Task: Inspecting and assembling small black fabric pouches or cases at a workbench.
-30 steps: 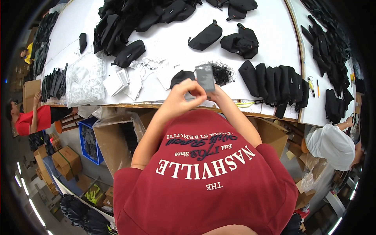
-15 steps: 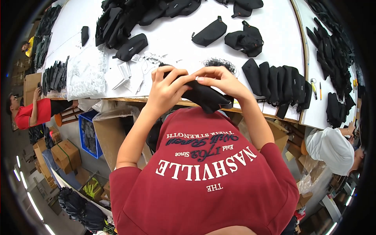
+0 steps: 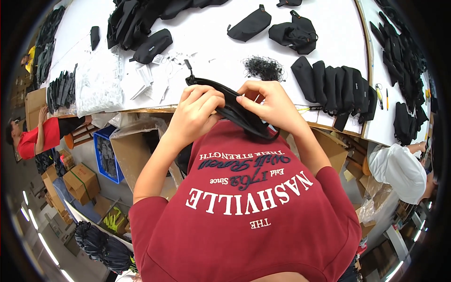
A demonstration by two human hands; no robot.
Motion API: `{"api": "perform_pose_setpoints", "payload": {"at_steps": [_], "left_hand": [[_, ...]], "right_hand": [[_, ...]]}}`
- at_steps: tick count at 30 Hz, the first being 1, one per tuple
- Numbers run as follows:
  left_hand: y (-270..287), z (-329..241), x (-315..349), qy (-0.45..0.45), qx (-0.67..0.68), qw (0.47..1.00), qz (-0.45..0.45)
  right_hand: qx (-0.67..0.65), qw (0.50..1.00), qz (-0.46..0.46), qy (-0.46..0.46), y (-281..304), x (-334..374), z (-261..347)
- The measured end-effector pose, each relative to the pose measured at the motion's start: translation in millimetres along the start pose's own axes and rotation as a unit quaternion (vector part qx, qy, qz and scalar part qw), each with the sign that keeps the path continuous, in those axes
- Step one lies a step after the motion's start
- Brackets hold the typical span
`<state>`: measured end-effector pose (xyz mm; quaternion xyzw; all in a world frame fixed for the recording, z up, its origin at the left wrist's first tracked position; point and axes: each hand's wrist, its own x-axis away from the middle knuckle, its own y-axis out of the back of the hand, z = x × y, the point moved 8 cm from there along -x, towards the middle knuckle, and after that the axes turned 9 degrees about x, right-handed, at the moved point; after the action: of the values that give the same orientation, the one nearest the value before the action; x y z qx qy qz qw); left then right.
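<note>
A black zippered pouch [image 3: 244, 118] is held at the table's near edge, just in front of my chest. Its zipped side faces up with the mouth parted, and a zipper pull [image 3: 188, 66] sticks out past its far left end. My left hand [image 3: 198, 109] closes around the pouch's left part, fingers curled over the rim. On the opposite rim, my right hand [image 3: 271, 104] pinches the fabric between thumb and fingers. Past the hands lie a heap of thin black loops [image 3: 264, 68] and some white paper tags [image 3: 142, 81].
Filled black pouches [image 3: 250, 24] lie farther back on the white table [image 3: 206, 44]. A row of pouches [image 3: 334, 84] stands at right, clear plastic bags [image 3: 99, 87] at left. Below are a blue crate [image 3: 107, 155] and cartons [image 3: 81, 184]. People sit on both sides.
The pouch has turned in my hands, and its mouth now shows parted. The zipper pull has come into view at its left end. My right hand has shifted slightly down and right.
</note>
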<state>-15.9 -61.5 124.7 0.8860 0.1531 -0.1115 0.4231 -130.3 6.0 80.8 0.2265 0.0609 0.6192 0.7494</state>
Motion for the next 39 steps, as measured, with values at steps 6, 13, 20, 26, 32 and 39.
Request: {"api": "perform_pose_setpoints", "payload": {"at_steps": [6, 13, 20, 26, 32, 39], "left_hand": [[-1.4, -6.8, 5.4, -0.026, -0.027, 0.999, 0.021], [9.7, -0.1, 10.7, 0.011, 0.036, 0.999, -0.024], [-12.8, 38.1, 51.4, 0.335, 0.363, 0.844, 0.209], [-15.9, 57.0, 84.6, 0.403, 0.466, 0.760, 0.209], [-15.9, 74.2, 85.6, 0.442, 0.494, 0.740, 0.114], [-18.0, 61.7, 76.6, 0.436, 0.476, 0.741, 0.184]], "right_hand": [[-0.001, 1.000, 0.022, 0.007, -8.1, 0.5, 6.8], [-0.184, 0.971, 0.152, -0.004, -12.0, 4.7, -17.5], [-0.017, 0.960, 0.280, -0.018, -25.2, 37.7, -69.4], [0.047, 0.960, 0.254, -0.107, -16.2, 53.8, -104.4], [-0.096, 0.968, 0.082, -0.215, 50.8, 53.9, -95.6], [-0.624, 0.775, -0.007, 0.097, 52.9, 17.3, -55.4]]}}
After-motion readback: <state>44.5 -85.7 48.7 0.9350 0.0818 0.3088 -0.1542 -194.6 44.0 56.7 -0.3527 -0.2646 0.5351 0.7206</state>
